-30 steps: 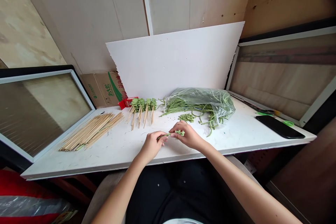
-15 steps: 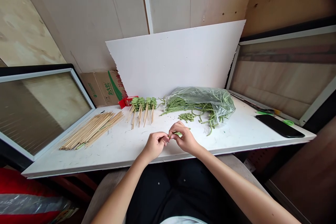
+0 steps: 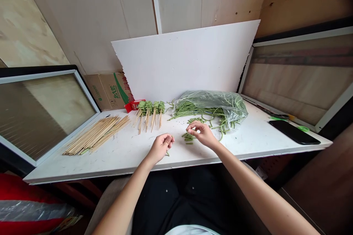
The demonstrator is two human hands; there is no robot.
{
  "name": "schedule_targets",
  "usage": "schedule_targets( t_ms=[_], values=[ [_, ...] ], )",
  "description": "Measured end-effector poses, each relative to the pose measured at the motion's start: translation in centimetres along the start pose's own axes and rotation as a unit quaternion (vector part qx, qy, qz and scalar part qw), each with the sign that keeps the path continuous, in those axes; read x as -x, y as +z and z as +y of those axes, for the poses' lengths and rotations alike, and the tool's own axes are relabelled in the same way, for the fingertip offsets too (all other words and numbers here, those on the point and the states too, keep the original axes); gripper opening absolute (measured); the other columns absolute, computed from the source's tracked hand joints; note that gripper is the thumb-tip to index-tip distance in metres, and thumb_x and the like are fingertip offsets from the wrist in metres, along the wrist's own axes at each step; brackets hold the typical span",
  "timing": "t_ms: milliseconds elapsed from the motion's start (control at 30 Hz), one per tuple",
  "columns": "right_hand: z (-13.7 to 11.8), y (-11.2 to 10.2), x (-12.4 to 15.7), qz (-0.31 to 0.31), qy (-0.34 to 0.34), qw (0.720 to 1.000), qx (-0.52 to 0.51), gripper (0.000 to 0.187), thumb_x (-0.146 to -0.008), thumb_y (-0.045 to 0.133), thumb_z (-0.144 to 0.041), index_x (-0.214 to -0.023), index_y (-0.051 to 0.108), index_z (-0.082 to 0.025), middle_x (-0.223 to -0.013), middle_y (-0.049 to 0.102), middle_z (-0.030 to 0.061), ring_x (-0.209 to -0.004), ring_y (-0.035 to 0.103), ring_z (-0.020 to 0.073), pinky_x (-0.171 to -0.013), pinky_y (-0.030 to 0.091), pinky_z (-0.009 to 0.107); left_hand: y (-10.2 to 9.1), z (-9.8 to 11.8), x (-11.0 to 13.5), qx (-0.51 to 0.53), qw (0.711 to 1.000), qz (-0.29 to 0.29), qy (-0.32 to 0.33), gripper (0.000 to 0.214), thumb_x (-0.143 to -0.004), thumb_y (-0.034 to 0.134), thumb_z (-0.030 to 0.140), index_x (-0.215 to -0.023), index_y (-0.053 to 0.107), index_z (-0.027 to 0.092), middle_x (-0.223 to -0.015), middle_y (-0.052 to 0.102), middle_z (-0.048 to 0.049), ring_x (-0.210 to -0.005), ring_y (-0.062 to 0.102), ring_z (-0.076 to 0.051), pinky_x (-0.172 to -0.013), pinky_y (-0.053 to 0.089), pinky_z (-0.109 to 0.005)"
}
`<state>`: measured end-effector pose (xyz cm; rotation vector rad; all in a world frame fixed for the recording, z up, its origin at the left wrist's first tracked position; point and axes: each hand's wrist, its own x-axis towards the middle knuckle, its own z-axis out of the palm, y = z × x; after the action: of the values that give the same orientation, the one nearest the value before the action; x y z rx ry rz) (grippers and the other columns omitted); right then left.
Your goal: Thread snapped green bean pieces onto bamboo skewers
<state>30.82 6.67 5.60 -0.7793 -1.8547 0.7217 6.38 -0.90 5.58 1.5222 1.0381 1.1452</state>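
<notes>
My left hand [image 3: 161, 147] is closed in a pinch near the front of the white table, on a green bean [image 3: 167, 153] whose end hangs below the fingers. To its right, my right hand [image 3: 203, 133] hovers with fingers loosely curved and parted, and I see nothing held in it. Just under its fingertips lie several short cut bean pieces [image 3: 188, 138]. Behind that hand is another small pile of bean pieces [image 3: 195, 120], partly covered by the fingers. Long green beans [image 3: 190, 111] spill from a clear plastic bag [image 3: 212, 97] further back.
Several bean skewers [image 3: 151, 108] lie at the back beside a red packet [image 3: 133, 105]. Bare bamboo skewers [image 3: 95, 136] are heaped on the left of the table [image 3: 124, 159]. A black phone [image 3: 293, 132] lies at right. Behind stand a cardboard box [image 3: 107, 91] and white board [image 3: 184, 62].
My hands, together before, have moved apart. The right one went right and slightly back, its fingers parting over the bean pieces; the left stays near the front, still pinching a bean.
</notes>
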Motion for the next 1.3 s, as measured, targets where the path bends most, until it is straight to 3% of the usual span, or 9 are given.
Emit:
schedule_targets(
  t_ms=[200, 433, 567, 667, 833, 967, 1100, 1200, 1300],
  values=[
    [2.0, -4.3, -0.4, -0.074, 0.073, 0.985, 0.136, 0.028, -0.083, 0.077, -0.049, -0.084, 0.081, -0.021, -0.088, 0.077, 0.0078, -0.081, 0.066, 0.0236, -0.072, 0.048, 0.033, -0.7, -0.4, -0.2, 0.001, 1.0, 0.0, -0.012, 0.041, -0.096, 0.058, 0.055, -0.109, 0.06, 0.015, -0.078, 0.064, -0.0015, -0.064, 0.063, -0.012, -0.063, 0.045, -0.025],
    [1.8, -3.7, 0.1, -0.141, 0.086, 0.974, 0.158, 0.018, -0.08, 0.08, -0.04, -0.084, 0.083, -0.023, -0.085, 0.077, 0.0059, -0.081, 0.067, 0.0231, -0.072, 0.05, 0.032, -0.2, -0.8, -0.1, -0.033, 0.999, -0.019, -0.022, 0.043, -0.098, 0.056, 0.055, -0.111, 0.064, 0.015, -0.086, 0.069, -0.0056, -0.073, 0.07, -0.015, -0.068, 0.048, -0.026],
    [1.9, -3.6, 0.2, -0.135, 0.1, 0.974, 0.155, 0.022, -0.077, 0.082, -0.043, -0.086, 0.082, -0.022, -0.088, 0.078, 0.0065, -0.081, 0.067, 0.0233, -0.072, 0.051, 0.033, -0.1, -0.5, 0.1, -0.042, 0.999, -0.01, 0.01, 0.044, -0.096, 0.062, 0.054, -0.114, 0.072, 0.015, -0.082, 0.067, -0.0042, -0.07, 0.067, -0.014, -0.07, 0.052, -0.027],
    [2.1, -3.9, 0.2, -0.127, 0.089, 0.975, 0.162, 0.03, -0.084, 0.075, -0.05, -0.087, 0.081, -0.022, -0.087, 0.077, 0.0074, -0.08, 0.067, 0.0232, -0.071, 0.05, 0.033, -0.2, -0.5, 0.1, -0.043, 0.999, -0.012, 0.011, 0.046, -0.095, 0.065, 0.053, -0.118, 0.073, 0.014, -0.078, 0.067, -0.004, -0.066, 0.066, -0.014, -0.068, 0.053, -0.028],
    [1.8, -4.2, -0.2, -0.046, 0.073, 0.983, 0.159, 0.045, -0.095, 0.058, -0.058, -0.088, 0.079, -0.019, -0.091, 0.077, 0.0094, -0.08, 0.067, 0.0231, -0.071, 0.048, 0.033, -0.2, -0.6, 0.2, -0.043, 0.999, -0.021, -0.008, 0.051, -0.092, 0.069, 0.053, -0.124, 0.069, 0.013, -0.084, 0.074, -0.0086, -0.066, 0.072, -0.018, -0.07, 0.055, -0.032],
    [-0.3, -3.7, -0.4, -0.034, 0.065, 0.991, 0.109, 0.047, -0.095, 0.057, -0.061, -0.097, 0.079, -0.019, -0.101, 0.078, 0.0102, -0.087, 0.068, 0.0235, -0.07, 0.049, 0.032, 0.3, 0.1, 0.6, -0.069, 0.997, -0.011, -0.018, 0.061, -0.092, 0.07, 0.05, -0.141, 0.056, 0.017, -0.088, 0.077, -0.0092, -0.068, 0.075, -0.021, -0.072, 0.055, -0.033],
    [-3.2, -2.0, 0.0, -0.132, 0.036, 0.99, 0.029, 0.042, -0.088, 0.07, -0.059, -0.107, 0.078, -0.022, -0.115, 0.076, 0.0096, -0.097, 0.07, 0.0238, -0.075, 0.051, 0.031, 1.1, 0.9, 1.1, -0.081, 0.997, -0.008, -0.019, 0.067, -0.089, 0.075, 0.045, -0.147, 0.05, 0.022, -0.088, 0.077, -0.0067, -0.069, 0.075, -0.021, -0.074, 0.054, -0.034],
    [-4.4, -0.3, 0.5, -0.183, 0.018, 0.983, 0.003, 0.038, -0.085, 0.076, -0.056, -0.107, 0.078, -0.025, -0.11, 0.077, 0.0075, -0.099, 0.069, 0.0234, -0.079, 0.051, 0.031, 1.6, 1.2, 1.3, -0.077, 0.997, -0.017, -0.015, 0.072, -0.088, 0.077, 0.042, -0.151, 0.046, 0.024, -0.088, 0.076, -0.0051, -0.067, 0.074, -0.02, -0.074, 0.055, -0.034],
    [-4.3, 0.8, 0.9, -0.174, 0.011, 0.985, 0.007, 0.029, -0.089, 0.073, -0.051, -0.099, 0.08, -0.024, -0.098, 0.078, 0.0066, -0.091, 0.069, 0.0217, -0.077, 0.05, 0.031, 1.6, 1.2, 1.3, -0.076, 0.997, -0.025, -0.008, 0.073, -0.088, 0.077, 0.042, -0.151, 0.046, 0.025, -0.087, 0.075, -0.004, -0.066, 0.073, -0.019, -0.073, 0.055, -0.033]
  ],
)
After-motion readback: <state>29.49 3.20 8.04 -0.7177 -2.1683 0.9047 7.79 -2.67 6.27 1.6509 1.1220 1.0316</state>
